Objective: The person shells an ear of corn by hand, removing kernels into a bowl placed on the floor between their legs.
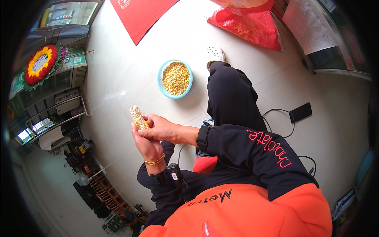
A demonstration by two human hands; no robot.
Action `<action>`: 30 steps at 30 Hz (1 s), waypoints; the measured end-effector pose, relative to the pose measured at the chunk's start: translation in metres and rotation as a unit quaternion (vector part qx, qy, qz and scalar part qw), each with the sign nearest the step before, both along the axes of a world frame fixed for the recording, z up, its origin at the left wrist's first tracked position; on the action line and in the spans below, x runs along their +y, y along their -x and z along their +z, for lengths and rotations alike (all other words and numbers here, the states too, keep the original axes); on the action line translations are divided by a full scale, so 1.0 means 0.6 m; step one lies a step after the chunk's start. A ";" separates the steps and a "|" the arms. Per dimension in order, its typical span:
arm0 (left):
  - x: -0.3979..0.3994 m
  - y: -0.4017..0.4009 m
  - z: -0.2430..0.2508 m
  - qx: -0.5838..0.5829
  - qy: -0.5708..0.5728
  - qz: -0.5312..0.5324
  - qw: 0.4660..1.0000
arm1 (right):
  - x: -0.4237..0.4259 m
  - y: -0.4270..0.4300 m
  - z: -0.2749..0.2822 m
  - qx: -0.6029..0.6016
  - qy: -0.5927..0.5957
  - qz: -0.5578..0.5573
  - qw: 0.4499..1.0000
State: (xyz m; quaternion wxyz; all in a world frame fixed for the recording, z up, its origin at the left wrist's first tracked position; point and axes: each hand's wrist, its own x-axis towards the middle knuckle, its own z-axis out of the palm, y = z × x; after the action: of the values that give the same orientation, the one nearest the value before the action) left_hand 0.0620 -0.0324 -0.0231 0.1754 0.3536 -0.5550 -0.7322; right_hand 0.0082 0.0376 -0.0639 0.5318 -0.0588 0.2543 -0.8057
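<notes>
A corn cob, its upper part stripped of kernels and some yellow kernels left lower down, is held between both hands. My left hand, with a gold bracelet at the wrist, wraps around its lower end from below. My right hand lies over it from the right, thumb and fingers against the cob near the yellow kernels. Beyond the hands, up and to the right, a light blue plastic basin stands on the floor, holding loose yellow corn kernels. The palms and the cob's lower end are hidden.
A red bag of corn stands at the upper right, a red mat at the top. A black phone and a cable lie on the floor to the right. Metal-framed racks and wooden furniture line the left side.
</notes>
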 end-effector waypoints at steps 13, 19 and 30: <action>-0.011 0.006 0.011 0.022 -0.090 -0.104 0.990 | -0.008 0.010 -0.020 -0.068 -0.008 0.015 0.998; -0.018 0.004 0.002 -0.033 -0.078 0.017 0.996 | 0.003 0.020 0.002 -0.023 -0.032 0.064 0.997; -0.003 0.005 -0.017 -0.006 -0.010 0.043 0.999 | -0.027 -0.017 -0.027 0.143 -0.106 -0.030 0.984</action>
State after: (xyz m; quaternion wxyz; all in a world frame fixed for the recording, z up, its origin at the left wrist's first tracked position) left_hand 0.0589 -0.0340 -0.0333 0.2003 0.3830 -0.5331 -0.7273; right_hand 0.0186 0.0213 -0.0804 0.4688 -0.1085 0.4135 -0.7730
